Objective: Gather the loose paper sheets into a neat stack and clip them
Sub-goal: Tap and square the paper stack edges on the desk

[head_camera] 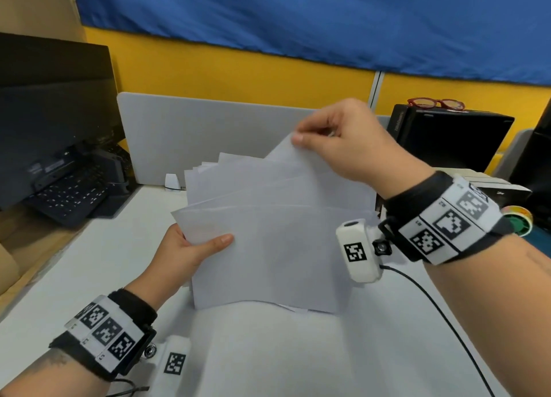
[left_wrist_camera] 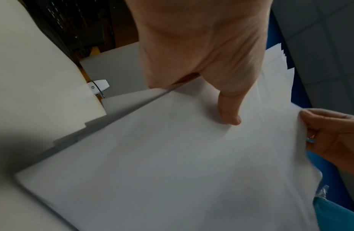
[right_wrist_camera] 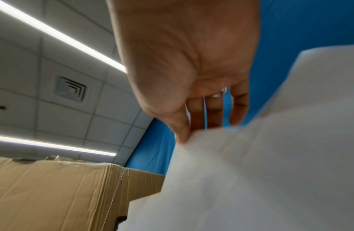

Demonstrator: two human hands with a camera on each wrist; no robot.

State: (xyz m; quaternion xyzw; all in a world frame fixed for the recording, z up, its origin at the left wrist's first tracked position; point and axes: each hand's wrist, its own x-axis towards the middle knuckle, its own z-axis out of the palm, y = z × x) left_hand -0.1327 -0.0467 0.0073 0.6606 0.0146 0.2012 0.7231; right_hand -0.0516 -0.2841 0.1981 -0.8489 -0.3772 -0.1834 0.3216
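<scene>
Several white paper sheets (head_camera: 268, 217) are fanned out and held up above the white desk (head_camera: 74, 262). My left hand (head_camera: 190, 247) grips the fan's lower left edge, thumb on top of the front sheet (left_wrist_camera: 172, 164). My right hand (head_camera: 334, 137) pinches the upper corner of a sheet between thumb and fingers. In the right wrist view the right hand's (right_wrist_camera: 184, 134) thumb and fingertips meet on the paper's edge (right_wrist_camera: 251, 171). The sheets' corners are uneven at the far end (left_wrist_camera: 279, 59). No clip shows in any view.
A black monitor (head_camera: 50, 113) and keyboard (head_camera: 74, 194) stand at the left. A grey divider panel (head_camera: 193, 134) runs behind the desk. At the right, red glasses (head_camera: 435, 103) lie on a black box (head_camera: 447, 137), with a tape roll (head_camera: 518, 219) nearby. A cable (head_camera: 441, 313) trails from my right wrist.
</scene>
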